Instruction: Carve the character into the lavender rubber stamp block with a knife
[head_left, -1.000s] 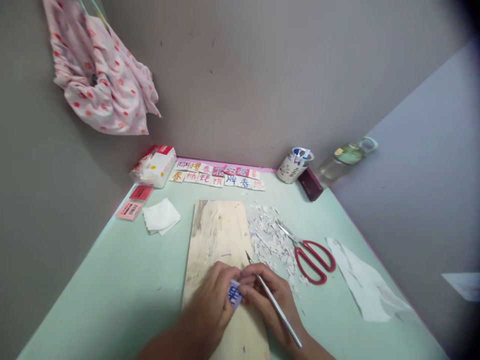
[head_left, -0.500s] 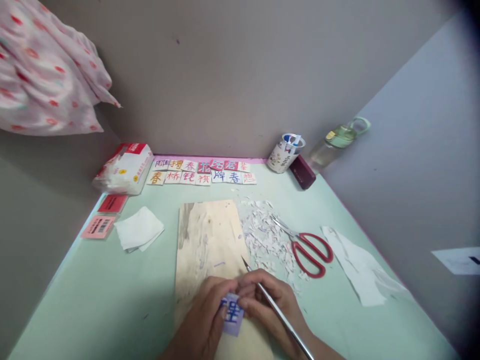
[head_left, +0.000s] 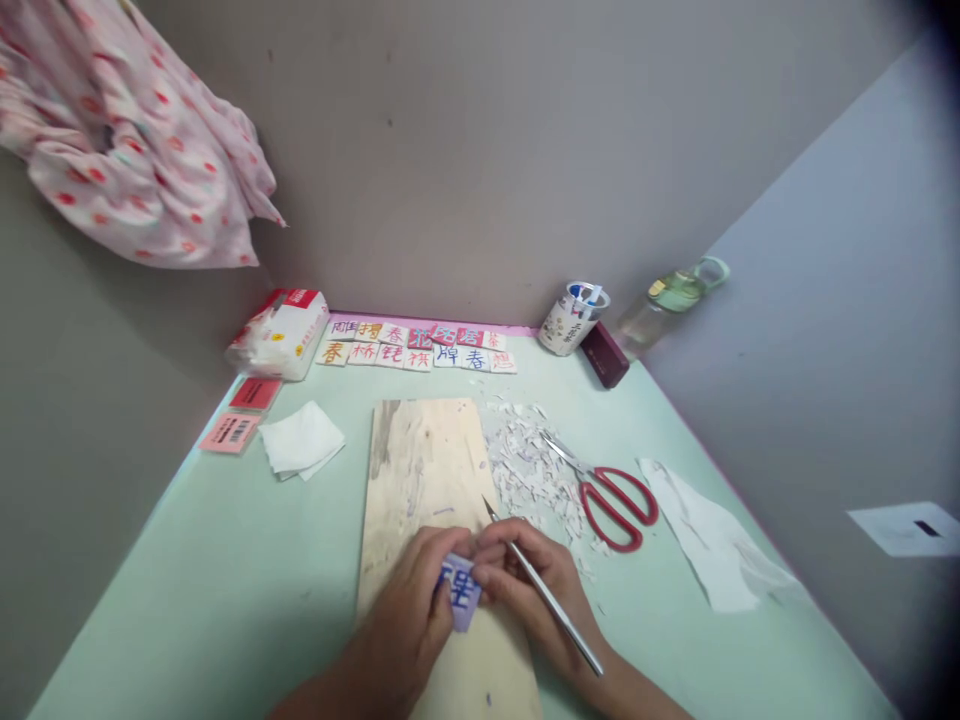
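Observation:
Over the wooden board [head_left: 424, 440], my left hand [head_left: 405, 600] is closed on a small purple card [head_left: 466, 612] with a blue written character. Its thumb presses on the card's left side. My right hand [head_left: 532, 575] carries a silver craft knife [head_left: 556, 610] lying across its fingers, blade tip pointing away toward the board's right edge. The thumb and fingertips of that same hand also pinch the card's upper right edge. Part of the character is covered by my fingers. The blade touches nothing that I can make out.
White paper scraps [head_left: 525, 465] lie right of the board, beside red-handled scissors [head_left: 615, 505] and a tissue [head_left: 697, 540]. Character cards [head_left: 416, 345] form two rows behind. Folded tissue [head_left: 300, 440], a tissue pack [head_left: 281, 335], a pen can [head_left: 570, 325] and a bottle [head_left: 664, 300] stand around.
The view has shifted slightly, so the hands sit higher in the picture. The purple card is tilted a little more. Both hands keep their hold on it, and the knife stays in the right hand.

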